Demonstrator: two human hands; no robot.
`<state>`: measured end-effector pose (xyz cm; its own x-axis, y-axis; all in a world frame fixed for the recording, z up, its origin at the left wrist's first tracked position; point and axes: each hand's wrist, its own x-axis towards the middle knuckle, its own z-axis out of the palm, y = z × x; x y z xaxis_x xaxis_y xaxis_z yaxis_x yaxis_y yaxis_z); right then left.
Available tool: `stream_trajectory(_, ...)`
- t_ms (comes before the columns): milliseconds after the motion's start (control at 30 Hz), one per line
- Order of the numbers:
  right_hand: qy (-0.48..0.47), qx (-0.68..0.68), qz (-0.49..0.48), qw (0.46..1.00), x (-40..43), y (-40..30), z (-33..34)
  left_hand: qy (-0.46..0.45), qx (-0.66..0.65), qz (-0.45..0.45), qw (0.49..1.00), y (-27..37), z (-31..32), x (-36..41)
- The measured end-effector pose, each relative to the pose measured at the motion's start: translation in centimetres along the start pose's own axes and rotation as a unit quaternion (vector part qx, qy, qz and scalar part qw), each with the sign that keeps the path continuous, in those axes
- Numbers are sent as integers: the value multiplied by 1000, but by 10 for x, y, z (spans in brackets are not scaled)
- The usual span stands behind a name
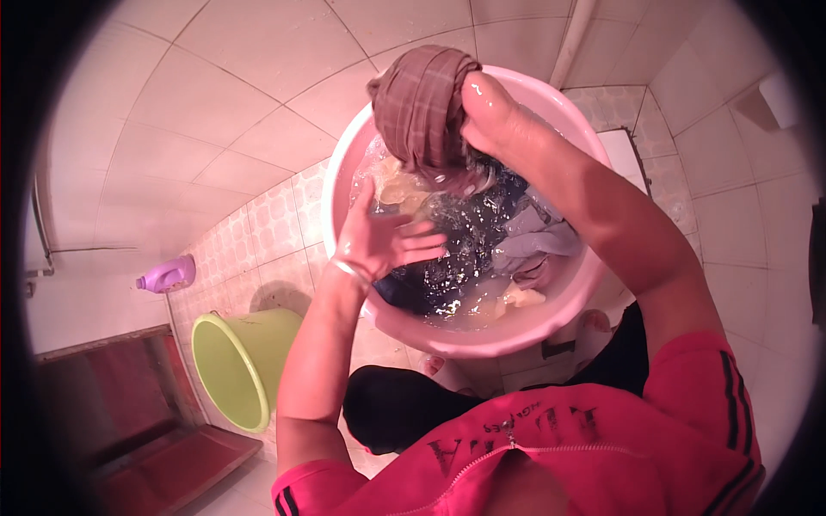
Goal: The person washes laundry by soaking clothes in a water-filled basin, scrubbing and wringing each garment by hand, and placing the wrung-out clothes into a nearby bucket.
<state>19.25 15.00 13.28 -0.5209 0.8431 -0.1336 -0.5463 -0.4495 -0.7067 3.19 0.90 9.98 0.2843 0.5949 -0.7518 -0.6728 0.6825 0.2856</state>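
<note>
My right hand (487,113) grips a wet brown garment with pale stripes (423,106) and holds it up over the far side of a large pink basin (464,347). The garment's lower end hangs down to the water. My left hand (390,245) is over the left part of the basin, fingers spread, with nothing in it; a bracelet is on that wrist. In the cloudy water lie a dark blue cloth (452,258), a grey-lilac cloth (539,248) and a yellowish cloth (400,187).
A lime-green bucket (248,367) lies on its side on the tiled floor at the left. Beyond it is a purple plastic bottle (168,274). A red door (122,387) is at lower left. Tiled walls stand around the basin, and a pale pipe (573,42) runs behind it.
</note>
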Motion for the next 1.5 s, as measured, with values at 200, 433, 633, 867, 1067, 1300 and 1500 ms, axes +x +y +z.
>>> stream_trajectory(200, -2, -93, 48, 994, -38, -21, 29, -397, -420, -157, 801, 8, 34, 61)
stream_trajectory(433, 6, -109, -25, 994, -34, -48, 34, -534, -638, -229, 506, -25, 50, 83)
stream_trajectory(633, 15, -60, 89, 994, 19, -5, -94, -325, -211, 208, 898, -40, 84, 62)
stream_trajectory(867, -82, -222, -46, 970, -64, 49, -159, -372, -274, 112, 880, -57, 67, 82)
stream_trajectory(1067, 78, 28, 85, 993, -49, 37, -121, -356, -246, 117, 894, -69, 65, 84)
stream_trajectory(1300, -22, -105, 171, 979, -23, 2, -95, -75, 27, 201, 976, -83, 82, 67)
stream_trajectory(1500, -120, -555, 166, 806, -16, 13, -115, -62, 430, 403, 806, -97, 43, 132)
